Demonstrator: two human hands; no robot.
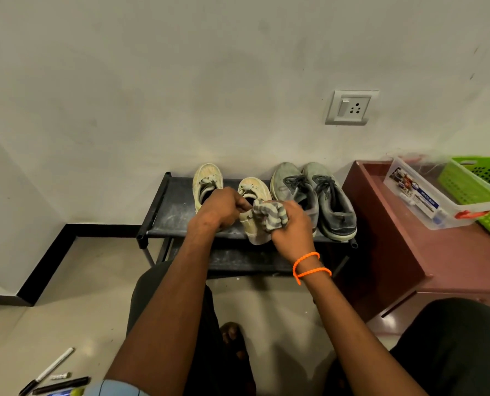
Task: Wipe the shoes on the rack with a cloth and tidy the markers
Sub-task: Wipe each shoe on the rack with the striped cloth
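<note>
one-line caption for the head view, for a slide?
Left hand steadies a cream shoe on the rack while right hand wipes it with a striped cloth.

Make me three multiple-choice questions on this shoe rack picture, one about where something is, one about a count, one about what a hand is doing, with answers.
1. Where do the markers lie?
A. on the rack
B. on the floor at lower left
C. in the green basket

2. How many shoes show on the rack?
A. two
B. three
C. four

3. What is the right hand doing?
A. gripping the cloth against a shoe
B. resting open on the cabinet
C. holding a marker

Answers:
1. B, the markers lie on the tiles by the person's left arm.
2. C, a cream pair and a grey pair sit on the top shelf.
3. A, its fingers curl round the striped cloth at the cream shoe that the left hand holds.
</note>
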